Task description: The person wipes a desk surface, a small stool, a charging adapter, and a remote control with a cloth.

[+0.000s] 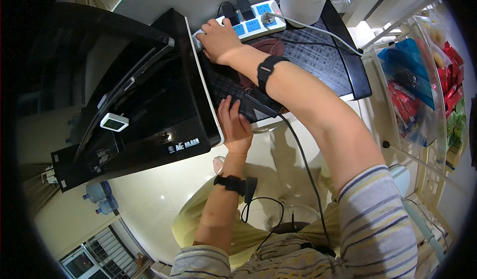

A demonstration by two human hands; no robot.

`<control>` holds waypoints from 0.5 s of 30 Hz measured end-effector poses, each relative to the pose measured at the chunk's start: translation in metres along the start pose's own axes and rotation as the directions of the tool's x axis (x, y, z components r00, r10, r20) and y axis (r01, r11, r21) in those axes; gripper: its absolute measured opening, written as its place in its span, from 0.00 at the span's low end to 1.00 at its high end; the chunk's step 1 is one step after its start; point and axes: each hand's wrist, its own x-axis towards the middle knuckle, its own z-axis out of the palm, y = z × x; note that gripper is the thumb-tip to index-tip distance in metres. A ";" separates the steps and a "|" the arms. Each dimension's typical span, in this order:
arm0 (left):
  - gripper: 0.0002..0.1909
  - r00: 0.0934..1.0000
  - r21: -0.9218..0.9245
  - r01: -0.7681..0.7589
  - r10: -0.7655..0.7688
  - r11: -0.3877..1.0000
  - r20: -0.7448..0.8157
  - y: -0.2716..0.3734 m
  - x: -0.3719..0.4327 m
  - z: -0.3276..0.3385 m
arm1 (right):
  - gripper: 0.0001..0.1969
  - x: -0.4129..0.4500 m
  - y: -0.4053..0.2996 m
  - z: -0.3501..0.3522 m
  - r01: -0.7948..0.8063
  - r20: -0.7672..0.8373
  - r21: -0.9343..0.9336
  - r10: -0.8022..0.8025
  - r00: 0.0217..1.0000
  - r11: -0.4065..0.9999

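Note:
My right hand reaches across to the near left end of a white power strip with blue sockets, fingers bent over that end; its exact grip is hidden. Two black plug adapters and a grey plug sit in the strip. Below, my left hand rests flat, fingers spread, on the edge of the dark tabletop beside the light rim of a glossy black cabinet. Under my right forearm lie a dark red cloth and a black device with a cable, partly covered.
A white cylindrical device stands behind the strip. A small white display gadget is on the black cabinet. At the right, a rack holds bagged packets. A black cable hangs down towards my lap.

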 end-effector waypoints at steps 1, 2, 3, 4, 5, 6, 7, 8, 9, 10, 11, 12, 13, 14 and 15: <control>0.16 1.000 -0.020 -0.004 0.004 1.000 -0.011 0.000 0.000 0.001 | 0.15 0.008 0.000 0.009 0.004 0.000 0.002 -0.004 1.000 1.000; 0.15 1.000 -0.004 0.006 -0.006 1.000 -0.021 -0.002 -0.001 0.002 | 0.14 0.014 -0.001 0.019 0.023 0.024 -0.021 -0.022 0.999 1.000; 0.15 1.000 0.000 0.012 -0.012 1.000 -0.024 -0.002 -0.001 0.002 | 0.14 0.018 -0.002 0.028 0.045 0.050 -0.040 -0.043 0.998 0.998; 0.15 0.999 -0.006 0.009 -0.010 1.000 -0.039 -0.002 0.000 0.002 | 0.14 0.021 -0.001 0.037 0.060 0.043 -0.071 -0.057 0.997 0.996; 0.15 0.999 -0.012 0.005 -0.006 1.000 -0.054 -0.001 0.001 0.002 | 0.14 0.021 0.001 0.046 0.052 -0.017 -0.069 -0.053 0.998 0.996; 0.14 0.998 -0.029 0.017 -0.018 0.999 -0.055 0.000 0.001 0.002 | 0.13 0.020 0.003 0.050 0.053 -0.004 -0.082 -0.053 0.999 0.995; 0.14 0.998 -0.025 0.021 -0.023 0.999 -0.056 -0.002 0.002 0.001 | 0.13 0.020 0.005 0.054 0.052 0.009 -0.096 -0.052 0.999 0.994; 0.14 0.998 -0.012 -0.004 0.003 1.000 -0.056 -0.003 0.004 0.001 | 0.13 0.020 0.004 0.059 0.048 -0.052 -0.035 -0.050 0.997 0.998; 0.15 0.998 -0.003 -0.027 0.027 1.000 -0.056 -0.003 0.004 0.001 | 0.13 0.020 0.002 0.059 0.052 -0.049 -0.034 -0.054 0.997 0.998; 0.14 0.997 0.002 -0.032 0.032 0.999 -0.068 -0.002 0.005 0.001 | 0.13 0.019 -0.001 0.058 0.045 -0.073 -0.075 -0.050 0.996 0.996; 0.14 0.997 0.002 -0.029 0.029 1.000 -0.068 -0.002 0.005 0.001 | 0.13 0.016 -0.004 0.058 0.035 -0.096 -0.116 -0.047 0.994 0.993; 0.14 0.997 0.010 -0.029 0.030 1.000 -0.068 -0.003 0.004 0.001 | 0.13 0.014 -0.008 0.054 0.039 -0.095 -0.115 -0.050 0.994 0.993; 0.14 0.997 0.019 -0.030 0.032 0.999 -0.067 -0.004 0.003 0.001 | 0.14 0.010 -0.013 0.050 0.059 -0.022 -0.086 -0.061 0.998 0.995; 0.14 0.997 0.018 -0.028 0.029 0.999 -0.068 -0.004 0.003 0.001 | 0.15 0.005 -0.017 0.046 0.077 0.050 -0.055 -0.074 0.996 0.996; 0.14 0.996 0.019 -0.040 0.041 0.999 -0.076 -0.004 0.003 0.002 | 0.16 0.000 -0.021 0.041 0.089 0.122 -0.025 -0.086 0.989 0.996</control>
